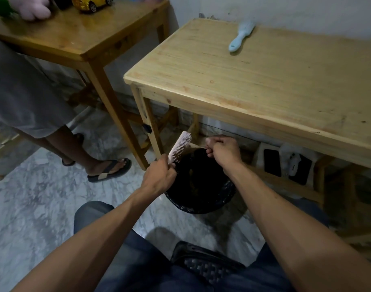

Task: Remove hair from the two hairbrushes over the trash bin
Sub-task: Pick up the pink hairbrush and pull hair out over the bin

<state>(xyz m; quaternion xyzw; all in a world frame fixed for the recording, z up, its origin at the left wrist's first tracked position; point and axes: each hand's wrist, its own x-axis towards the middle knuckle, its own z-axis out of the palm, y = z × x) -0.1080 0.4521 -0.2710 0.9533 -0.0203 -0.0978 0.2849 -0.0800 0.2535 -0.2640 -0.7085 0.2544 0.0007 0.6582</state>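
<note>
Head view looks down on a marble-patterned floor (33,207), the widest thing in sight. On it, against the white wall, stands a pale wooden table (264,85), and left of it a darker, glossier wooden table (79,32). A second person stands at the left edge in a grey garment (18,89), one foot in a dark flip-flop (109,170). The seated person's jeans (121,260) fill the bottom, with a black woven plastic stool (203,264) showing between the knees.

Below the pale table's near corner sits the trash bin (199,182), lined with a black bag, its opening dark. Under the table to the right lie a white bag and dark flat items, too dim to name.

The left hand (159,175) clenches the handle of the pink hairbrush (179,147), holding it tilted up over the bin's far-left rim, bristles toward the right. The right hand (222,150) is apart from the brush, over the bin's far rim, fingers curled tight; whether it pinches hair I cannot tell.

The light blue hairbrush (241,36) lies on the pale table near the wall, handle toward the viewer. On the darker table sit a pink plush toy (33,7) and a yellow toy car (92,3).
</note>
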